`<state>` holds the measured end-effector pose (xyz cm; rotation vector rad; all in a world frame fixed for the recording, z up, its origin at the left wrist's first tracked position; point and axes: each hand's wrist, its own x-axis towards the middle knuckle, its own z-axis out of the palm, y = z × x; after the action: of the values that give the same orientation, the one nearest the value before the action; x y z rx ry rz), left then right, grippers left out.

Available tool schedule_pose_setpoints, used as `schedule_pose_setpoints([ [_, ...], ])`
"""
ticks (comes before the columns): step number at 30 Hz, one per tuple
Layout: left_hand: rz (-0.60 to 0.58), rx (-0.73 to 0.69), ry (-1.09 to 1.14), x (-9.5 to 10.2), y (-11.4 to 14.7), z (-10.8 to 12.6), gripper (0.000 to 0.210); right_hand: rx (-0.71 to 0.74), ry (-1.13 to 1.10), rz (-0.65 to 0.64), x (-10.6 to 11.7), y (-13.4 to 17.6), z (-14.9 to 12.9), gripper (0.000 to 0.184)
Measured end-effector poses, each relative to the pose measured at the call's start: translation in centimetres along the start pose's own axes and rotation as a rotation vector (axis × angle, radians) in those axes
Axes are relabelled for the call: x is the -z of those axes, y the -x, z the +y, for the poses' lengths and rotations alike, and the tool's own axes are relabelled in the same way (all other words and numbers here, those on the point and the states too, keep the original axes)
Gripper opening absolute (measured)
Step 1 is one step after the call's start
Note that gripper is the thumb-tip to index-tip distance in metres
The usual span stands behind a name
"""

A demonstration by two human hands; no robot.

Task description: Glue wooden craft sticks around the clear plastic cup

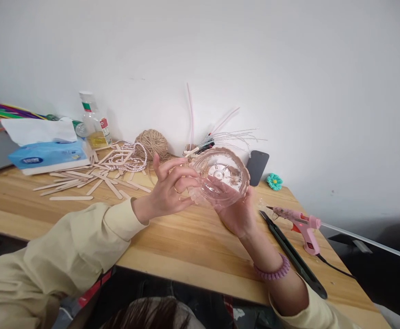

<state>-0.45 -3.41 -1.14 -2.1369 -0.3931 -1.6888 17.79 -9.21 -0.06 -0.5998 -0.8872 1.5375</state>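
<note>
A clear, pink-tinted plastic bowl (222, 176) with a scalloped rim is held up above the table, tilted so that its ribbed round inside faces me. My right hand (237, 212) is closed around its lower right side from beneath. At the bowl's left edge, my left hand (172, 185) has its thumb and fingers bent onto the rim, with the index finger raised. Small clear bumpy pieces (196, 195) show along the rim by the left fingertips; their exact form is hard to make out.
Right of the hands lie a dark utility knife (292, 251) and a pink glue gun (299, 224) with its cord. Behind are a phone (257, 167), a teal crochet flower (274, 181) and a twine ball (152, 144). Leftward are wooden sticks (71, 198), bead strings (141, 157), a bottle (95, 121) and tissues (52, 155).
</note>
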Motion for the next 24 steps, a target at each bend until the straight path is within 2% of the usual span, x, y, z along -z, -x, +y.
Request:
schedule_pose_setpoints([
  [7, -0.073, 0.010, -0.004, 0.1, 0.1, 0.0, 0.017, -0.035, -0.009, -0.033, 0.5, -0.3, 0.3, 0.060],
  [14, -0.096, 0.005, 0.100, 0.3, 0.0, 0.1, 0.015, -0.056, 0.034, -0.017, 0.7, -0.5, 0.4, 0.060],
  [17, -0.050, 0.067, 0.126, 0.0, 0.0, 0.0, 0.034, -0.029, 0.056, -0.034, 0.5, -0.4, 0.2, 0.060],
  [21, 0.042, 0.154, 0.253, -0.9, 0.2, -0.7, 0.079, 0.000, 0.039, -0.041, 0.1, -0.3, 0.0, 0.057],
  [24, -0.003, 0.234, 0.413, -1.6, 0.8, -1.2, 0.104, -0.020, 0.006, -0.002, -0.1, -0.3, -0.1, 0.059],
])
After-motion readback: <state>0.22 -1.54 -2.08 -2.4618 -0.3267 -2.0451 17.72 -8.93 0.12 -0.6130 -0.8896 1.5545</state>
